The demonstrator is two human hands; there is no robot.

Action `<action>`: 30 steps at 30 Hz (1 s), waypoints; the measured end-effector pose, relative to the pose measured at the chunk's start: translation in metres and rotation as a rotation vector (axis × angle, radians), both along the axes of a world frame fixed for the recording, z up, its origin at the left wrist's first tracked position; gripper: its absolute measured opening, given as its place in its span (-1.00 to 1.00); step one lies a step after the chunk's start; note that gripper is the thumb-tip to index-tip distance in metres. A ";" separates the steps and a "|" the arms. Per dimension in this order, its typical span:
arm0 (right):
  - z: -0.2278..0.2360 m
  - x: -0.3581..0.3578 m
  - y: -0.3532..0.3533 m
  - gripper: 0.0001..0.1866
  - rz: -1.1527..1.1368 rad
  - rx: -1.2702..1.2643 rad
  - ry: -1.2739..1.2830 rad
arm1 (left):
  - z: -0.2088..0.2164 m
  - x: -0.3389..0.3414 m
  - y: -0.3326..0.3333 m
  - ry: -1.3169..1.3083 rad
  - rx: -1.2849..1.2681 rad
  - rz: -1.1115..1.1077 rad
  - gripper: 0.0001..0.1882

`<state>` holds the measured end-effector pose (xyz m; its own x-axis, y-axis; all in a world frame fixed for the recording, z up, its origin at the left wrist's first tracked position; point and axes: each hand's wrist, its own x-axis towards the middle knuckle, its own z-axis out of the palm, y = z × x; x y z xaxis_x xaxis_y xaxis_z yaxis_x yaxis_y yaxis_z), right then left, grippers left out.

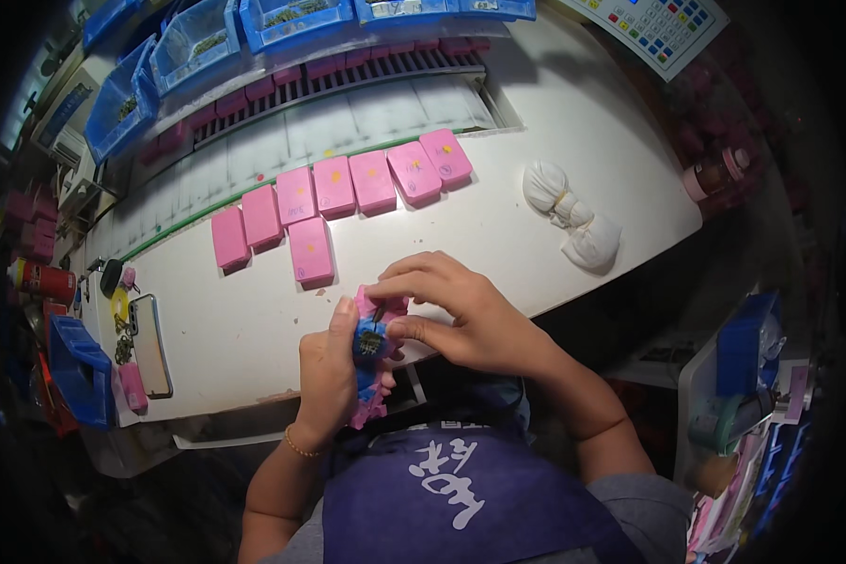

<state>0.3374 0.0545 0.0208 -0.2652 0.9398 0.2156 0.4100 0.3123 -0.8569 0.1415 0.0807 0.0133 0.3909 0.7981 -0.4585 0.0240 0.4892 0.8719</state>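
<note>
pink holder [370,406] gripped in left hand [329,371], right hand [461,315] pinching its small part, 8 pink blocks [334,186] on table [498,235]

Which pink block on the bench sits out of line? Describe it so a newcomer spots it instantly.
Start at the white curved workbench and find the arc of seven pink rectangular foam blocks along its far edge. One more pink block lies just nearer the person, above the left hand. It alone sits in front of the row, not in it.
</note>
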 end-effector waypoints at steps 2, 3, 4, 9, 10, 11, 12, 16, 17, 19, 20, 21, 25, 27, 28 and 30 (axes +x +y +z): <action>-0.002 -0.003 -0.003 -0.48 0.000 -0.153 0.088 | 0.000 0.000 0.000 -0.008 -0.006 -0.012 -0.32; -0.010 -0.007 -0.007 -0.54 -0.027 -0.315 0.354 | 0.000 0.002 -0.001 -0.027 -0.013 -0.016 -0.32; -0.014 -0.010 -0.008 -0.59 -0.055 -0.476 0.623 | 0.000 0.003 -0.002 -0.046 -0.020 -0.021 -0.32; -0.017 -0.017 -0.008 -0.66 -0.127 -0.468 0.742 | -0.002 -0.004 0.002 -0.166 -0.083 -0.140 -0.38; -0.018 -0.017 -0.009 -0.68 -0.151 -0.476 0.833 | -0.003 -0.005 0.002 -0.262 -0.131 -0.185 -0.46; -0.018 -0.017 -0.008 -0.68 -0.150 -0.474 0.836 | -0.002 -0.007 0.001 -0.259 -0.129 -0.186 -0.46; -0.017 -0.016 -0.006 -0.68 -0.144 -0.474 0.864 | -0.001 -0.008 0.001 -0.214 -0.026 -0.273 -0.57; -0.018 -0.022 -0.006 -0.71 -0.163 -0.422 0.928 | 0.004 -0.009 -0.004 -0.154 0.054 -0.268 -0.62; -0.019 -0.022 -0.006 -0.71 -0.166 -0.420 0.930 | 0.002 -0.008 -0.004 -0.130 0.077 -0.237 -0.64; -0.021 -0.020 -0.005 -0.74 -0.132 -0.421 0.965 | -0.005 -0.014 0.000 0.000 0.209 -0.286 -0.66; -0.022 -0.020 -0.005 -0.74 -0.134 -0.417 0.966 | -0.007 -0.017 0.003 0.128 0.340 -0.330 -0.67; -0.023 -0.020 -0.005 -0.75 -0.125 -0.425 1.001 | -0.008 -0.017 0.004 0.128 0.342 -0.334 -0.67; -0.020 -0.020 -0.006 -0.77 -0.084 -0.457 1.088 | -0.010 -0.019 0.011 0.391 1.287 -0.272 -0.65; -0.016 -0.016 -0.006 -0.77 -0.051 -0.467 1.081 | -0.007 -0.022 0.015 0.489 1.586 -0.375 -0.64; -0.014 -0.015 -0.006 -0.77 -0.016 -0.477 1.074 | -0.009 -0.020 0.019 0.357 1.551 -0.411 -0.62; -0.017 -0.012 -0.005 -0.77 -0.023 -0.497 1.087 | -0.008 -0.016 0.016 0.322 1.447 -0.424 -0.62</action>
<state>0.3256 0.0496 0.0037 -0.1507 0.9860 -0.0716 -0.6035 -0.1491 -0.7833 0.1255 0.0969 0.0052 0.7363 0.4797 0.4772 0.2124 -0.8335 0.5102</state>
